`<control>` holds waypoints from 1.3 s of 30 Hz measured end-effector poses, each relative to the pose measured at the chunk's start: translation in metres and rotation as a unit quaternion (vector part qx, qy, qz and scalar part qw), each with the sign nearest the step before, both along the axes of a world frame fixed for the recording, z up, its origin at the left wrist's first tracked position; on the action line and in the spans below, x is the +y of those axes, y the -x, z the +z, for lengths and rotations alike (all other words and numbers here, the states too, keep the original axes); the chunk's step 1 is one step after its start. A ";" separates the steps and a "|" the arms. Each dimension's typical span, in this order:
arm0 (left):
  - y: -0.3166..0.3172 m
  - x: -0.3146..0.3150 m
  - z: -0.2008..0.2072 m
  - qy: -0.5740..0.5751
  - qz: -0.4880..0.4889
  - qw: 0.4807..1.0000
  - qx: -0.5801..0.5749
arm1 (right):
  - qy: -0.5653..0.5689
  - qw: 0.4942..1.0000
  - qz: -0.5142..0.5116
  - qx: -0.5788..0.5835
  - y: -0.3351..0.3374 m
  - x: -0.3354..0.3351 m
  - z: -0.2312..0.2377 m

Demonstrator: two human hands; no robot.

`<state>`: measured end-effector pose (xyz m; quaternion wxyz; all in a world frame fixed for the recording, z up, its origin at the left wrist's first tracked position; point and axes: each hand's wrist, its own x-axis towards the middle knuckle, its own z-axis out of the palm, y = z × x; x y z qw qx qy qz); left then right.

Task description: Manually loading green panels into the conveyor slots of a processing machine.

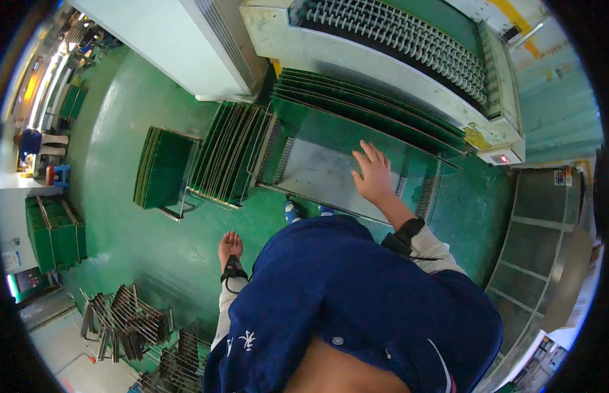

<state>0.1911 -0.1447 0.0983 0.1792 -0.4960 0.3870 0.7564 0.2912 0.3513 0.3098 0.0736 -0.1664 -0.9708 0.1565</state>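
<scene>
My right hand reaches out over a wide metal rack cart, fingers spread and nothing in them. Along the cart's far side stand several thin green panels on edge. My left hand hangs low beside my body above the floor, holding nothing, its fingers stretched out. Left of the wide cart, a smaller rack is packed with upright green panels. Farther left stands another stack of green panels on a wire frame. Whether my right hand touches the cart cannot be seen clearly; it appears to hover above it.
A machine with rows of rollers borders the far side. A white cabinet rises at far left of it. Grey framed panels lean at right. Empty metal racks sit lower left; a person works far left.
</scene>
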 end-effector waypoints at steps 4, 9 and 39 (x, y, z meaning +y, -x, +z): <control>0.001 -0.011 -0.005 -0.027 0.004 1.000 -0.009 | -0.003 0.998 0.005 0.056 0.024 0.001 0.023; -0.001 0.004 0.006 -0.003 0.003 1.000 0.006 | 0.000 0.997 0.031 0.072 0.044 0.001 0.020; -0.043 -0.013 -0.010 -0.022 0.092 0.995 -0.004 | 0.049 0.987 -0.047 -0.146 0.057 0.031 0.004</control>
